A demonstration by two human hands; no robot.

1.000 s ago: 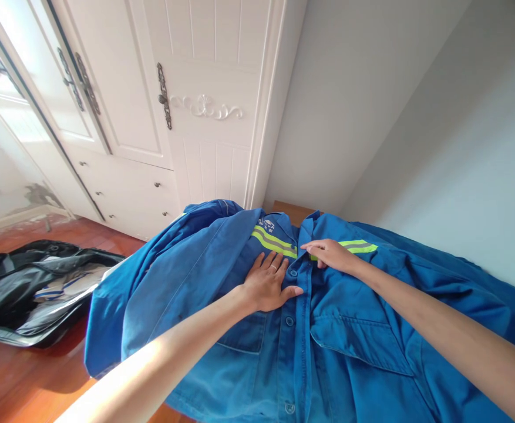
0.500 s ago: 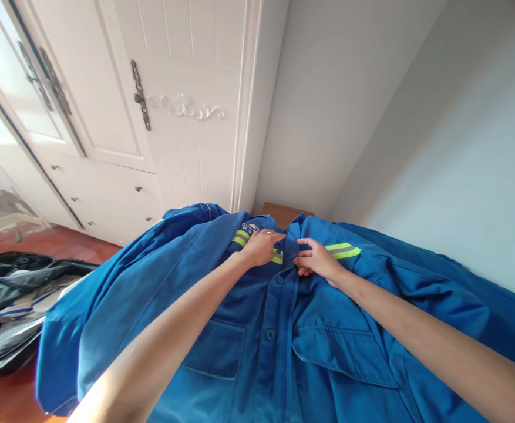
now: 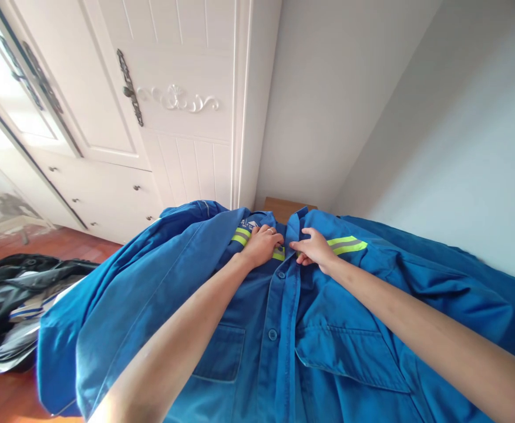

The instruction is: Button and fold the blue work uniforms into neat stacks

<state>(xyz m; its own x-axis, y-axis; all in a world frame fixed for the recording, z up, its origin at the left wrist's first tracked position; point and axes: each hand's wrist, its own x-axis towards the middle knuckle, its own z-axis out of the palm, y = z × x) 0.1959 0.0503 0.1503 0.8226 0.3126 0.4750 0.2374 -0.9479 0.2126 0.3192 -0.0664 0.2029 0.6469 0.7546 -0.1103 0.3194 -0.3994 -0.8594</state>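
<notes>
A blue work jacket (image 3: 251, 385) lies spread out front side up, its collar at the far end and its sleeves out to both sides. Near the collar, my left hand (image 3: 263, 245) has its fingers curled on the button side of the front, over the yellow reflective stripe (image 3: 242, 236). Opposite it, my right hand (image 3: 315, 249) pinches the edge of the other front flap between thumb and fingers. Two buttons, an upper one (image 3: 281, 275) and a lower one (image 3: 273, 334), show below my hands. A pocket flap (image 3: 354, 355) sits on the right side.
A white wardrobe (image 3: 187, 64) with dark handles stands ahead on the left, beside a pale wall (image 3: 451, 135). On the reddish floor (image 3: 8, 399) at left lies an open black bag (image 3: 28, 276) with clothes inside. A brown wooden piece (image 3: 288, 208) shows behind the collar.
My right hand has closed from spread fingers to a pinch on the flap edge. My left fingers have curled in more at the front opening. The view has shifted slightly.
</notes>
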